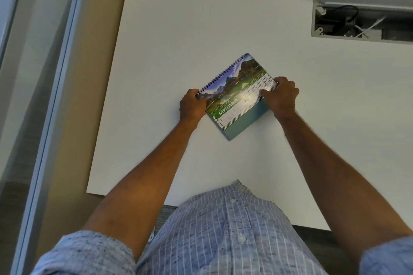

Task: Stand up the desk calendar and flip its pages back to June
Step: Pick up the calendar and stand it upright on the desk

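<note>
hands (237, 101) grip the september calendar's (237, 98) ends.

The scene was brightly and evenly lit from overhead, shadows soft and faint on the white desk (223, 29). A glare patch washed out part of the calendar (237, 96) page. Wide-angle distortion bent the edges; slight blur softened detail.

We reach both bare forearms far forward, sleeves rolled near the elbows. Our left hand (192, 105) curls its fingers closed in a grip at far left. Our right hand (282, 95) lies knuckles up at right, fingers bent and pressing down.
</note>
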{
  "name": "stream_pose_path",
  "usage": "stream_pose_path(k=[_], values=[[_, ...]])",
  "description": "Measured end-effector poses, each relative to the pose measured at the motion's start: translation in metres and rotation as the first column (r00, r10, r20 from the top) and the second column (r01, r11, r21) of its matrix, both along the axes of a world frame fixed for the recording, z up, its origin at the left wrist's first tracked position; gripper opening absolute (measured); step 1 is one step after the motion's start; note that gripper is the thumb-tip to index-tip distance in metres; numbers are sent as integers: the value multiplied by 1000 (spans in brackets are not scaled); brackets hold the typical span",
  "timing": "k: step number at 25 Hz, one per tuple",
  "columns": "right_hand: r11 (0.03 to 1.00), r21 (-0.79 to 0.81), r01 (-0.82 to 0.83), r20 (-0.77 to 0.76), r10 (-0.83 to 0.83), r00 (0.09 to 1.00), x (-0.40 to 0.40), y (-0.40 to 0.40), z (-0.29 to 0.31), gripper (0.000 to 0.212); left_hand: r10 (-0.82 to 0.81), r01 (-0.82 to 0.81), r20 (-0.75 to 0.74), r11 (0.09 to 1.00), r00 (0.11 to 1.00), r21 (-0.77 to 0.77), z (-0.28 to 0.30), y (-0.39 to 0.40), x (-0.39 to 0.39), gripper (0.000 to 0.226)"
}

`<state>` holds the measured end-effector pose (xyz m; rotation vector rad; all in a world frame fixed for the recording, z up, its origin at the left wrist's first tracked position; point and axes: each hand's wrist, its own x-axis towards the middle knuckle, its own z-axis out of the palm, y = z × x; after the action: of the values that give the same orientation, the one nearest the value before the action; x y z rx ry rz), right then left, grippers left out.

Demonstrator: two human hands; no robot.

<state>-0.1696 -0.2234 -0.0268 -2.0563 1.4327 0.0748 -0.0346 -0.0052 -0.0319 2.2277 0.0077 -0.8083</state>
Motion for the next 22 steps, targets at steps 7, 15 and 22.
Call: stream_pose_path(k=[7,15,22], values=[[990,73,121,140,-130,982,-2,1,15,57,170,-190,-166,975,971,-116,8,5,2,36],[872,484,74,341,-265,902,11,20,42,46,391,-418,-149,849,908,-324,45,22,34,34],[884,449,-131,462,-104,881,81,33,71,31,477,-388,30,749,879,-537,99,37,92,21]])
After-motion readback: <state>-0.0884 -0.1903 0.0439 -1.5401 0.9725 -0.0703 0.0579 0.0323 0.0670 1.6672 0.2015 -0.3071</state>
